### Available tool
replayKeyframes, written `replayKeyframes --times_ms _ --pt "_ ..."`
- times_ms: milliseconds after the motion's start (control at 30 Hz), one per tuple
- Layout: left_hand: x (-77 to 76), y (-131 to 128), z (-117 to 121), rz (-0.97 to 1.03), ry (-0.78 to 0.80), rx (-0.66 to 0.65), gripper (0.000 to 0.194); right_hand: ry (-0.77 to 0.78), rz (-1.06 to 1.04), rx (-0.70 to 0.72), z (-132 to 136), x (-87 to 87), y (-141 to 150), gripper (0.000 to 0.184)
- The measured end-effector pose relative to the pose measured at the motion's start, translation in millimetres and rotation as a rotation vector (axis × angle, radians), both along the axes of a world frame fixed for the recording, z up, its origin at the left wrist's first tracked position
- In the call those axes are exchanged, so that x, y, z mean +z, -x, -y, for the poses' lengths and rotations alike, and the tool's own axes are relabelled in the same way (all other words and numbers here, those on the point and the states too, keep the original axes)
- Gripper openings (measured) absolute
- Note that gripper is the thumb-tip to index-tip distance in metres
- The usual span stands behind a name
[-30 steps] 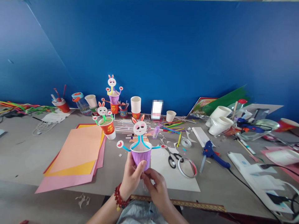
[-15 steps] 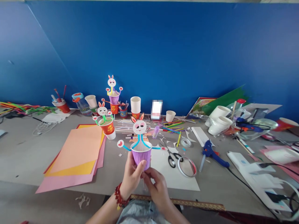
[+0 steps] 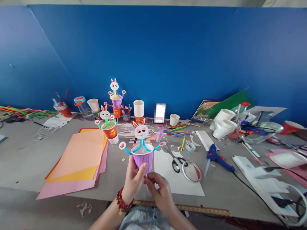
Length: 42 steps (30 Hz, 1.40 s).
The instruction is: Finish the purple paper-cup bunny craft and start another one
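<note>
My left hand [image 3: 134, 177] is wrapped round a purple-coloured paper cup [image 3: 143, 158], thumb across its front. A paper rabbit head [image 3: 141, 131] with pink-lined ears stands above the cup's rim on blue strips. Two blue arms [image 3: 128, 151] reach out over the rim, each ending in a white disc with a red heart. Just under the cup, the fingers of my right hand [image 3: 160, 188] pinch a thin stick [image 3: 148, 191] that comes down from it. The stick's upper end is hidden inside the cup.
Scissors [image 3: 176, 165], a tape roll [image 3: 192, 171] and white paper [image 3: 165, 183] lie to the right, with a blue glue gun [image 3: 217, 158] and a power strip [image 3: 259, 182] beyond. Coloured sheets [image 3: 76, 156] lie left. Two finished-looking rabbit cups [image 3: 109, 129] stand behind.
The cup and rabbit have shifted slightly left in view. The rabbit's right-side arm, nearly level before, now slants upward with its heart disc higher. Both hands keep their grip.
</note>
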<state>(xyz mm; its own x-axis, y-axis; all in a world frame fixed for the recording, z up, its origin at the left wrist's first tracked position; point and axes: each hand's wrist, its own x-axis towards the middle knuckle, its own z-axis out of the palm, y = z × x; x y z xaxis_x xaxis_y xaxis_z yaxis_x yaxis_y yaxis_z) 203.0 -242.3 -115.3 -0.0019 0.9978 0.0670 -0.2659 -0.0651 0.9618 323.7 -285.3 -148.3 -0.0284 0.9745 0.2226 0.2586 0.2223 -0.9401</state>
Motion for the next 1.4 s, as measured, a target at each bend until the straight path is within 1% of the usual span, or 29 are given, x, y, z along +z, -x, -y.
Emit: replayKeyframes --times_ms 167,333,400,467,533,633,767,867,1000,1100,1233,1400 --pt "-2.7 2.2 -2.5 -0.015 0.002 0.017 0.049 0.049 -0.041 0.032 6.6 -5.5 5.9 0.025" --pt "-5.5 1.1 -1.6 -0.006 0.024 0.004 0.04 0.048 -0.038 -0.011 5.9 -4.2 3.9 0.02" --pt "-4.2 1.8 -4.1 -0.001 0.002 0.029 0.04 0.051 -0.04 -0.005 6.4 -5.8 4.1 0.022" --pt "-3.4 2.6 -7.0 0.004 -0.026 0.048 0.044 0.066 -0.049 0.005 7.3 -8.4 5.4 0.025" --pt "-4.4 2.4 -8.2 0.003 -0.035 0.042 0.046 0.075 -0.061 0.007 7.1 -9.9 6.6 0.029" --pt "-8.3 0.9 -6.6 -0.007 -0.011 0.023 0.042 0.067 -0.081 -0.008 4.4 -8.2 7.0 0.033" --pt "-9.2 1.7 -7.7 -0.008 -0.019 0.047 0.038 0.071 -0.083 -0.013 3.8 -7.2 7.9 0.033" --pt "-7.1 3.0 -11.3 0.001 -0.052 0.058 0.044 0.096 -0.103 0.004 6.4 -10.7 10.2 0.036" --pt "-7.8 0.3 -11.3 0.009 -0.031 0.036 0.054 0.089 -0.117 -0.013 5.4 -12.3 10.5 0.037" --pt "-7.2 -0.7 -11.7 0.016 -0.037 0.041 0.053 0.078 -0.101 -0.023 4.6 -12.3 9.8 0.036" --pt "-5.7 1.3 -13.7 0.016 -0.086 0.07 0.056 0.105 -0.116 0.005 6.4 -15.0 10.5 0.038" --pt "-11.8 0.4 -10.6 0.001 -0.039 0.015 0.057 0.073 -0.1 -0.022 3.9 -11.7 8.0 0.037"
